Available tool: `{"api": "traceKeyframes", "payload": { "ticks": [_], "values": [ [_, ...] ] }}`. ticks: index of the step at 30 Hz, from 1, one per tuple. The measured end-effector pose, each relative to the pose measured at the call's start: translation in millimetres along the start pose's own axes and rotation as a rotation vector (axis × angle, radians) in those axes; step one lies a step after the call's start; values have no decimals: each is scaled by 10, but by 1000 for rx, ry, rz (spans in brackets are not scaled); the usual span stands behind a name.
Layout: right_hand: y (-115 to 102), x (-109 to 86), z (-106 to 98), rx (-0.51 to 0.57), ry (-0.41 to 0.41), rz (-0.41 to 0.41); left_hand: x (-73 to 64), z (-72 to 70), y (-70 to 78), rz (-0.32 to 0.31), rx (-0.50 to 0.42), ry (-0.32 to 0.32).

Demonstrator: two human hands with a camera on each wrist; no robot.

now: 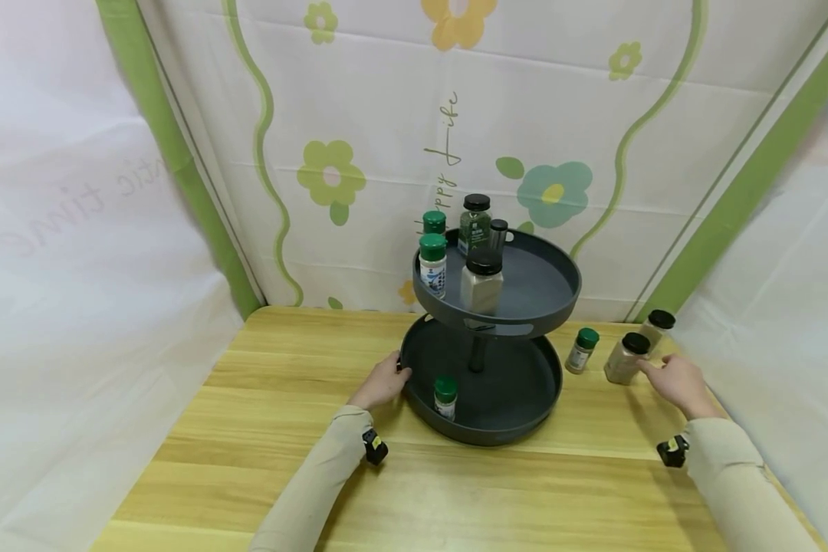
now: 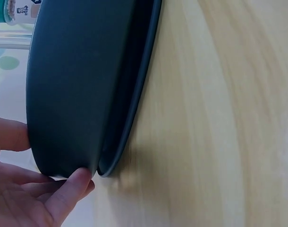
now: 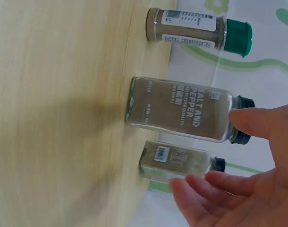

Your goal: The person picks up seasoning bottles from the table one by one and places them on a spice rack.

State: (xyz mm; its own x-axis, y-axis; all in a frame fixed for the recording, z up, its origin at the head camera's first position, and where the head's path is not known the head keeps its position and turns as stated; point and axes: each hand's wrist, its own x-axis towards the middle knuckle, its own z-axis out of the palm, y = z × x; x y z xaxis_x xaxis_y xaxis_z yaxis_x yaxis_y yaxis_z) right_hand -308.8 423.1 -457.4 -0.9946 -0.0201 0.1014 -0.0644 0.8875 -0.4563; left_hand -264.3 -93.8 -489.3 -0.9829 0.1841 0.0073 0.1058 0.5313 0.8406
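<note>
A dark grey two-tier turntable rack (image 1: 483, 435) stands on the wooden table. My left hand (image 1: 384, 381) grips the left side of its lower tray, the thumb at the rim and fingers against the wall (image 2: 68, 194). At the right, my right hand (image 1: 678, 382) reaches a square glass salt and pepper jar (image 3: 182, 109) with a black cap. The thumb is at the jar's neck, while the other fingers are spread apart from it. That jar stands upright between a second black-capped jar (image 3: 174, 161) and a green-capped spice bottle (image 3: 189, 28).
On the upper tray (image 1: 538, 287) stand several bottles, including a green-capped one (image 1: 433, 268), a black-capped pale jar (image 1: 481, 291) and a green herb jar (image 1: 474, 226). One green-capped bottle (image 1: 445, 397) sits on the lower tray. Patterned fabric (image 1: 400, 100) hangs behind the table.
</note>
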Motion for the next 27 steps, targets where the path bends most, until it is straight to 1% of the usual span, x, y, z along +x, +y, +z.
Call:
{"api": "traceKeyframes", "payload": {
  "ticks": [5,11,15,20,27],
  "values": [
    [41,59,9,62,-13,38,17,-5,8,-8,-2,1],
    [109,128,110,114,20,-16,32,-6,7,-17,-6,-6],
    [117,170,189,174,19,-52,35,-5,-3,-25,-3,-8],
    [83,206,233,247,14,-99,48,-5,-4,-34,6,1],
    [142,271,321,335,66,-126,71,-11,-8,-28,13,13]
  ]
}}
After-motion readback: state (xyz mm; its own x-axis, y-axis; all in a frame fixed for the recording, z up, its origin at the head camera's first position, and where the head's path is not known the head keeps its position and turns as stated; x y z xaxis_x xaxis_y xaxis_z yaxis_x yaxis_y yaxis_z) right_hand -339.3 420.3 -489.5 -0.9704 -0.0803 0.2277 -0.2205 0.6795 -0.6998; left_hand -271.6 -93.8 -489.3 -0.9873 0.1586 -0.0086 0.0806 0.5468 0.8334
